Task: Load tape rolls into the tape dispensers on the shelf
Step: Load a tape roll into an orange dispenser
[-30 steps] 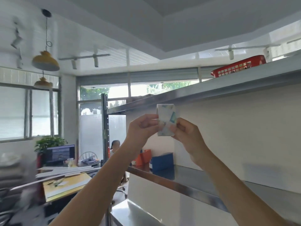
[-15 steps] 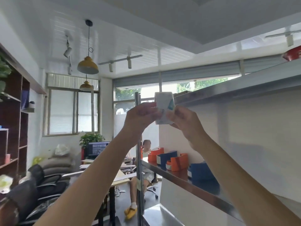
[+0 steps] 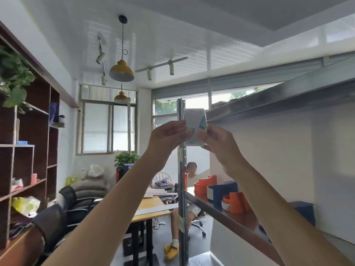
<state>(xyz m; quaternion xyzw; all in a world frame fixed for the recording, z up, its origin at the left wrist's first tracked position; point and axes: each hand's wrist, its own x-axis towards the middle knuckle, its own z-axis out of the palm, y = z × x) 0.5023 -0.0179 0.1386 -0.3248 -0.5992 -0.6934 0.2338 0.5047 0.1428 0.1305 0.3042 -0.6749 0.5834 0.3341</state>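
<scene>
The left hand [image 3: 167,135] and right hand [image 3: 221,144] are pinching a white tape roll [image 3: 194,121] between them, high before the shelf post [image 3: 181,169]. An orange dispenser [image 3: 203,187] and a blue dispenser [image 3: 223,191] are sitting on the shelf [image 3: 211,210] below.

tape roll [image 3: 195,127]: 1 | hands: 2, left hand [image 3: 167,140], right hand [image 3: 221,145] | orange dispensers [image 3: 205,186] [image 3: 237,205]: 2 | blue dispensers [image 3: 223,192] [image 3: 304,213]: 2 | pendant lamps [image 3: 121,72] [image 3: 121,96]: 2 | seated person [image 3: 192,170]: 1
</scene>
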